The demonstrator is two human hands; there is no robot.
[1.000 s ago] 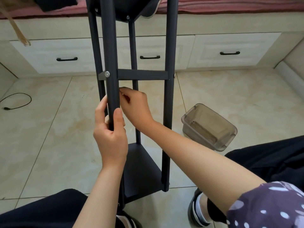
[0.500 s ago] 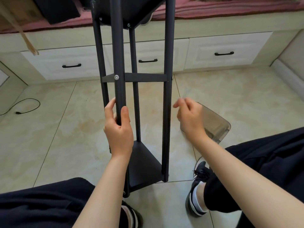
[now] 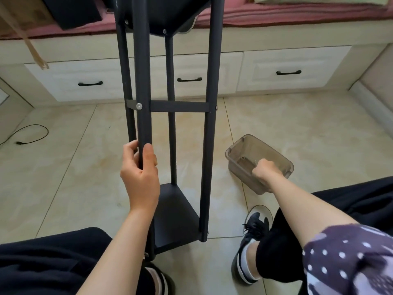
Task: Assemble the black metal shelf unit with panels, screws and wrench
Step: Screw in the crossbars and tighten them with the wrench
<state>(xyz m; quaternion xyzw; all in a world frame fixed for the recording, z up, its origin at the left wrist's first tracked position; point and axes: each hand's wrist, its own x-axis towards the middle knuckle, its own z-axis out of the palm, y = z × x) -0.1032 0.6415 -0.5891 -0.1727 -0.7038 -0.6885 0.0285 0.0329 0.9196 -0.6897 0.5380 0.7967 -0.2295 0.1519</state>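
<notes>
The black metal shelf unit (image 3: pixel 209 81) stands upright on the tiled floor between my knees, with a bottom panel (image 3: pixel 176 213), a crossbar (image 3: pixel 180 106) and an upper panel at the top edge. A silver screw (image 3: pixel 139 106) sits where the crossbar meets the near left post. My left hand (image 3: pixel 140 175) grips that post below the screw. My right hand (image 3: pixel 264 170) reaches down into a translucent grey plastic box (image 3: pixel 240 150) on the floor to the right. Its fingers are hidden inside the box. A small metal part (image 3: pixel 243 159) shows dimly on the box's bottom.
White drawers with black handles (image 3: pixel 282 69) run along the back under a red-covered ledge. A black cable (image 3: pixel 32 133) lies on the floor at far left. My black shoe (image 3: pixel 253 231) and dark trouser legs fill the near edge.
My right hand left the shelf post, swung to the right and dropped into the plastic box. My left hand kept its grip on the post.
</notes>
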